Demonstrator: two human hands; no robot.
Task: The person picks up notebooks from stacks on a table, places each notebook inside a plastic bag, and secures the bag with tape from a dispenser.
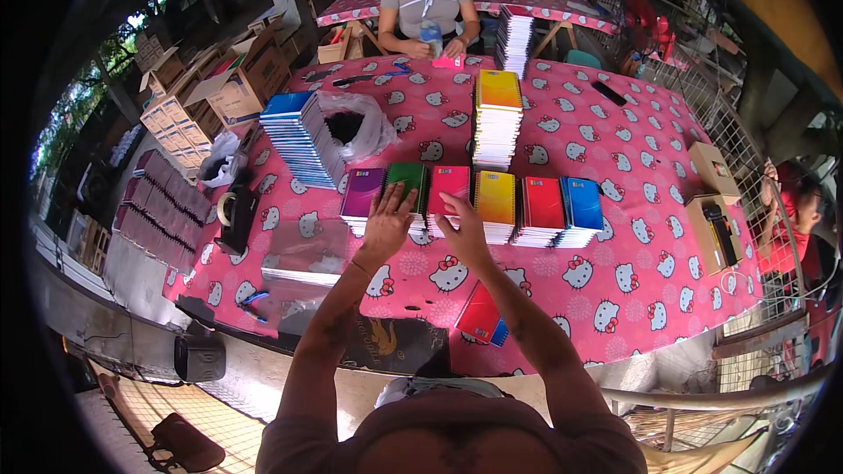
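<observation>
A row of spiral notebook stacks crosses the middle of the table, each topped by a different colour. My left hand (391, 218) lies with fingers spread over the front of the green notebook stack (407, 177). Beside it, my right hand (463, 230) rests at the front edge of the pink notebook stack (449, 183), thumb and fingers apart. A purple notebook stack (363, 191) stands left of my hands. To the right are a yellow stack (495, 196), a red stack (542, 202) and a blue stack (582, 200).
Taller stacks of blue notebooks (303, 136) and yellow-topped notebooks (497, 123) stand behind the row. Red and blue notebooks (479, 316) lie near my right forearm. A tape dispenser (237, 218) and clear plastic sleeves (303, 250) are left. Another person (428, 13) sits opposite.
</observation>
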